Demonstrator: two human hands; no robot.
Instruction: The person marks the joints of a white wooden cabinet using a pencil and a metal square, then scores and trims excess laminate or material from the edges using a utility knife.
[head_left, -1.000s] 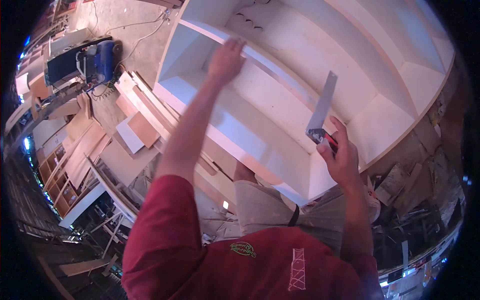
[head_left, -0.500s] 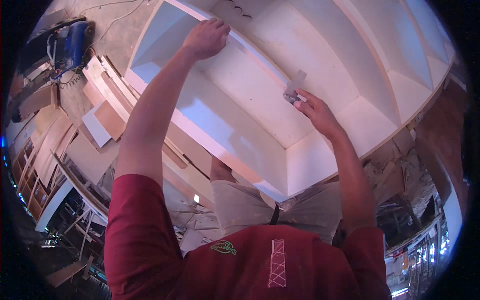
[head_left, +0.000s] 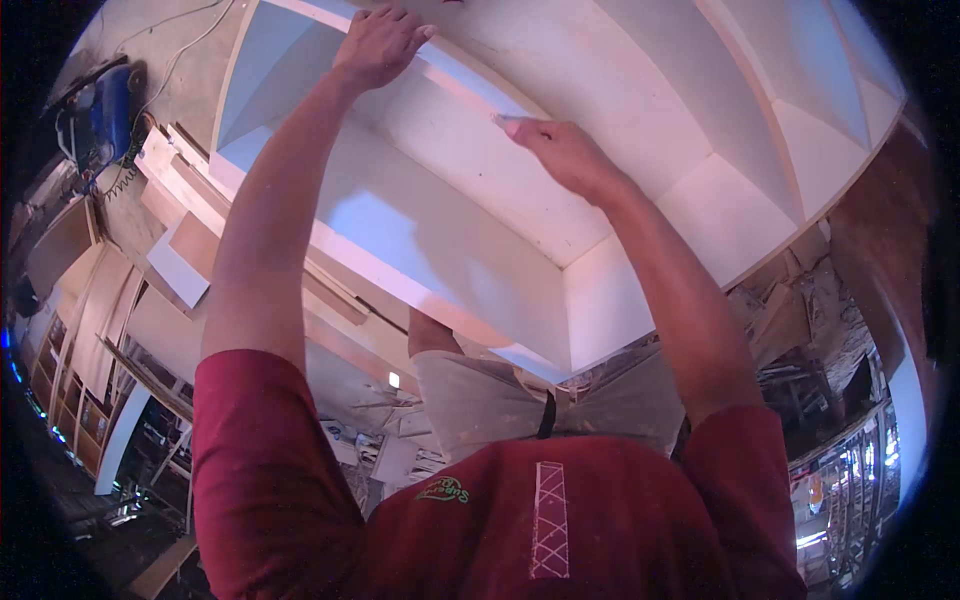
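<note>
White cabinet (head_left: 430,240) lies open side up before the person, beneath both hands. The left hand (head_left: 382,45) rests on the divider (head_left: 470,85), fingers bent; the right hand (head_left: 572,155), fingers drawn in, is farther along that divider (I cannot tell what it holds).

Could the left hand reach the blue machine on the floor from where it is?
Probably not: the left hand is at the divider, and the blue machine stands apart, beyond the cabinet.
</note>
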